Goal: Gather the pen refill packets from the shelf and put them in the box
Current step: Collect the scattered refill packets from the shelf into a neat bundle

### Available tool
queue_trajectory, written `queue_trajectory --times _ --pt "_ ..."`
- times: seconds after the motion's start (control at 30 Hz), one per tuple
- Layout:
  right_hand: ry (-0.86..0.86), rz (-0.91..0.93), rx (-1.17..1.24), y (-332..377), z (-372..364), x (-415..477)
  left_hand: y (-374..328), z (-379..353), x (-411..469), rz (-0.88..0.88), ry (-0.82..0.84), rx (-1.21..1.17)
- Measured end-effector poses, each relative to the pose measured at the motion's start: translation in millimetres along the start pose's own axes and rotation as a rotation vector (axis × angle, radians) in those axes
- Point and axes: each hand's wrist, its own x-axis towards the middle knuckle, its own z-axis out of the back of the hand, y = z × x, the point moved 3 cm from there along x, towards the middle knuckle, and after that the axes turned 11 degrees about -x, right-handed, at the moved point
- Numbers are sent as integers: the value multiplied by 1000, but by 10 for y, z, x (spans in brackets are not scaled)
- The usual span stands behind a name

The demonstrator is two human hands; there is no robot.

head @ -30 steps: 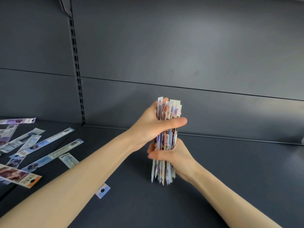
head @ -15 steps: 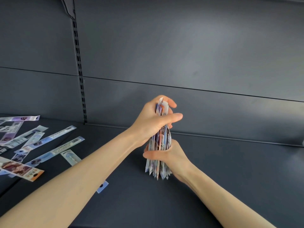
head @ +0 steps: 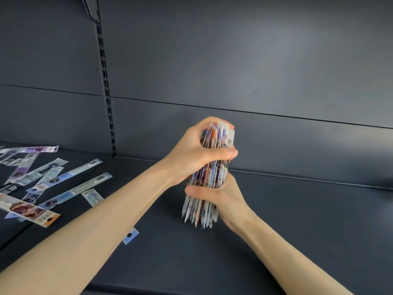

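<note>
Both hands are on one bundle of packets (head: 200,211), held upright over the middle of the dark shelf (head: 297,220).

Left hand (head: 191,154) grips the upper part. The thumb lies across the near face, and the fingers curl over the top and far side, clamped tight.

Right hand (head: 223,196) grips lower down, with the thumb across the front and the fingers wrapped round the back. They are clamped on the bundle too, but mostly hidden.

The packet tops stick out uneven above the left hand, and the bottom ends fan out ragged below the right. Can't tell if the bottom ends touch the shelf or hang just above it.

The rest of the packets lie on the shelf, well apart from the bundle to the left — a loose scatter (head: 70,173) lying flat, overlapping, mostly angled. An orange-ended packet (head: 32,211) sits nearest the front edge. One more packet (head: 130,235) lies under the left forearm, with only its blue hang-tab end showing.

Behind it all is a dark back panel (head: 234,60), with a slotted upright (head: 105,81) running down to the shelf — left of the hands.
</note>
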Motion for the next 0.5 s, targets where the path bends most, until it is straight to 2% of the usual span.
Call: queue_trajectory --times 0.2,0.33,0.5 --pt "63 -22 -53 -38 -57 -25 156 18 -26 44 -78 -6" --pt "102 -46 -46 -42 -80 -29 147 27 -34 44 -42 -24" --pt "128 -71 -25 -15 -150 -30 123 33 -75 45 -96 -17"
